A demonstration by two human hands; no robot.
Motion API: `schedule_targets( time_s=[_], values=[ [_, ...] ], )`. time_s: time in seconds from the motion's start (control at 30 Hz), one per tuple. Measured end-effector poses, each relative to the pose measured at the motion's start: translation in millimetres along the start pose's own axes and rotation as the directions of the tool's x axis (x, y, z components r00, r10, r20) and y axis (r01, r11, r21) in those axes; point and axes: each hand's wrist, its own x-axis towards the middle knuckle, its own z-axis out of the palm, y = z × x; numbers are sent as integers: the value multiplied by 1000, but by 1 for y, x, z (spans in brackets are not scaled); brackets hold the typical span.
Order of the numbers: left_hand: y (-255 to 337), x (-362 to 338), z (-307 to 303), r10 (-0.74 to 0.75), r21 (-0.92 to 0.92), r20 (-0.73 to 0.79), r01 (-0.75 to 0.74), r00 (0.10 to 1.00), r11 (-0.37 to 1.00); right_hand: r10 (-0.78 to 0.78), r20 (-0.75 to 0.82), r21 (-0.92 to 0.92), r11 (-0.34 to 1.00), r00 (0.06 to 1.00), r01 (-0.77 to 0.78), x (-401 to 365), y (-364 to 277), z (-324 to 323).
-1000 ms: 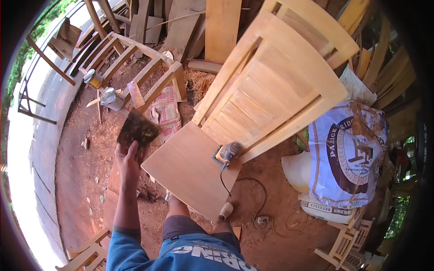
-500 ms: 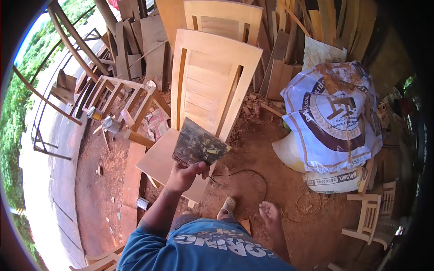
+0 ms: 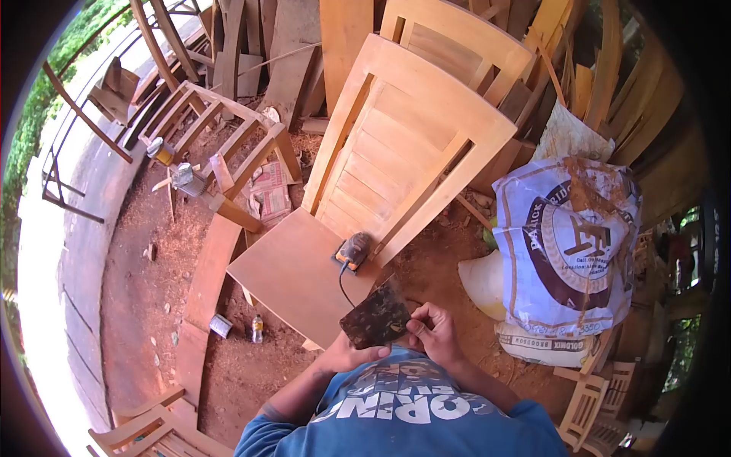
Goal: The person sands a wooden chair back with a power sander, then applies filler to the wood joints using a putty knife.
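small silver metal can (image 3: 221, 326) on reddish dirt ground, left hand (image 3: 356, 352) gripping a dark mottled flat piece (image 3: 375, 318) near the pale wooden chair seat (image 3: 297, 266), black-and-orange power sander (image 3: 352, 253) on that seat, right hand (image 3: 432, 333) with fingers pinched at the piece's edge

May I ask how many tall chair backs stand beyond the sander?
2: the front chair back, rising from the seat under the sander, and the rear chair back, partly hidden behind it; more may be hidden.

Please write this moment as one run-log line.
left hand: holds dark sheet | right hand: at sheet's edge | sander: on chair seat | bottle: on ground
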Motion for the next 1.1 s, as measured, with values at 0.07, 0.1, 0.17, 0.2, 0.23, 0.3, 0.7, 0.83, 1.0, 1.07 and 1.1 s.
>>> schedule_targets(
  time_s=[0.07,0.1,0.17,0.2,0.23,0.3,0.7,0.83,1.0,1.07,1.1],
  values=[
    [1,16,0,5,43,36,-6,999,999,-42,-44,-2,999,998,42,14,-9,-8],
    [4,26,-4,71,30,84,-74,994,997,-75,-62,3,997,995,75,24,-15,-10],
    [11,52,-11,221,9,174,-226,960,974,-43,-54,49,998,998,46,43,-25,-11],
    [19,65,-9,317,37,143,-325,938,945,-44,-44,101,994,998,48,54,-27,-11],
    [19,78,-9,318,146,82,-327,945,934,-47,-40,157,986,998,52,65,-28,-15],
    [11,96,-5,313,360,-37,-279,949,890,-122,106,12,993,987,122,91,-31,-28],
    [31,279,26,42,-530,-710,-572,703,625,143,617,10,982,774,-189,278,-158,-141],
    [52,328,59,-1,-422,-809,-579,588,697,123,639,-7,988,759,-154,306,-184,-168],
    [69,337,74,147,-132,-761,-373,632,918,86,578,38,991,812,-131,321,-204,-176],
    [71,332,75,203,-21,-729,-318,654,948,44,591,70,992,805,-105,327,-205,-173],
    [71,328,75,224,30,-714,-291,663,956,57,608,30,995,792,-95,330,-208,-170]
  ],
)
